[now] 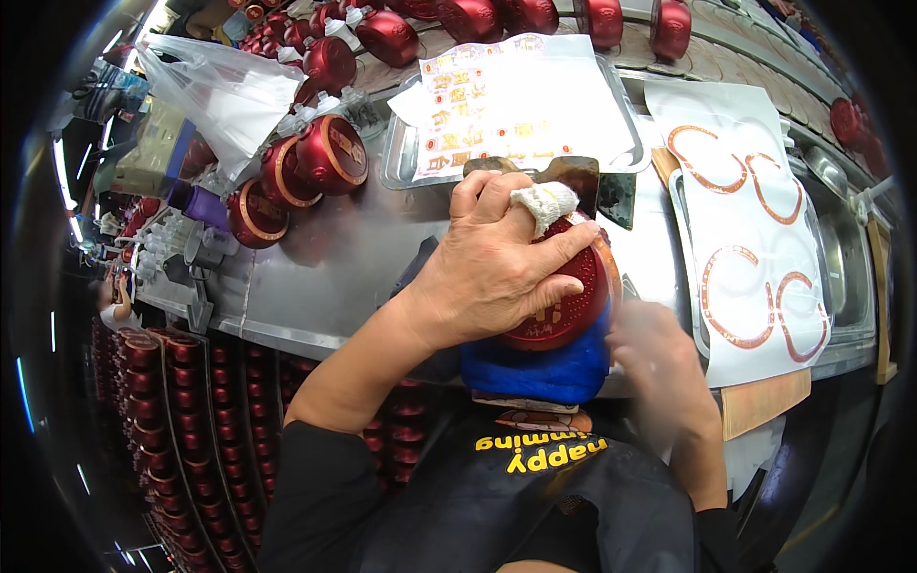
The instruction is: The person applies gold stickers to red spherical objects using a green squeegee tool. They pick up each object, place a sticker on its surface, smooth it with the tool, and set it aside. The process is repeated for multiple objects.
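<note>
A round, dark red bottle [557,323] with a dotted face rests on a blue cloth [535,371] close in front of me. My left hand [489,260] grips it from above, the thumb lying across its face. White wrapping [546,204] covers one finger of that hand. Along the bottle's right rim runs a curved orange strip [607,256]. My right hand [659,355] is beside that rim, smeared by motion, so its fingers and anything in them cannot be made out. Behind the bottle stands a dark, worn holder [570,176], partly hidden by my left hand.
To the right, a white sheet [735,244] carries several curved orange decal strips. A metal tray [394,164] with printed decal sheets [497,105] lies beyond my hands. Finished-looking red bottles [331,153] stand at left, near a plastic bag [224,91]. Racked red bottles [181,411] fill the lower left.
</note>
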Available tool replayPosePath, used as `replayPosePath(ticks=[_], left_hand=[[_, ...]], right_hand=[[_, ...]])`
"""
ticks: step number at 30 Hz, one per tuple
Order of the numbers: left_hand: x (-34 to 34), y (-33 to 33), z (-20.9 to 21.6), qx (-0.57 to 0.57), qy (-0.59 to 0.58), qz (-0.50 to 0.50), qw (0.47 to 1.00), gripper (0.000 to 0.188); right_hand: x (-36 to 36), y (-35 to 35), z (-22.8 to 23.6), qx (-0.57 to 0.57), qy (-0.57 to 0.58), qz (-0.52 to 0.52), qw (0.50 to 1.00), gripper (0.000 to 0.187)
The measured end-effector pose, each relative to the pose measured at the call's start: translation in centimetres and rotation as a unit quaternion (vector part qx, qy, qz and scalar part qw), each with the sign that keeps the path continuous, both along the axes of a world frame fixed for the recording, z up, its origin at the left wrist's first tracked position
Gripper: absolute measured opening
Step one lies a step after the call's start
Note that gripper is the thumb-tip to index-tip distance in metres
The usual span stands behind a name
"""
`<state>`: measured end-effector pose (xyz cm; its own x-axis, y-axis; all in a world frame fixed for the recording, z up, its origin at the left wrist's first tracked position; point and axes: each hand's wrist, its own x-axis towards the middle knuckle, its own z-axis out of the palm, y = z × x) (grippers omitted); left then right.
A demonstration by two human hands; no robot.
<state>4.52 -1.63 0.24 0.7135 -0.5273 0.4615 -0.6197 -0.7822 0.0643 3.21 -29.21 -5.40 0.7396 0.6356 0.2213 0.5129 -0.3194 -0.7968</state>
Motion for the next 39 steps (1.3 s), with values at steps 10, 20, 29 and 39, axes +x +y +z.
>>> replayPosePath(ticks=[10,20,29,39], left_hand=[[0.2,0.2,0.0,0.003,0.005,0.009,1.0,0.052],[0.1,-0.1,0.1,0.023,0.012,0.008,1.0,0.058],[-0.4,-2.1,0.5,-0.017,0.075,-0.092,0.993,0.068],[0.0,-0.6,0.5,0.018,0.019,-0.029,0.999,0.061]], right_hand=[[3.2,2.7,0.9,0.099,0.042,-0.097,0.989,0.017],[2.5,3.1,0.5,0.148,0.127,-0.075,0.978,0.014],[1.8,2.7,-1.0,0.149,0.145,-0.064,0.976,0.014],[0.3,2.8,0.2,0.131,0.13,-0.071,0.98,0.011]])
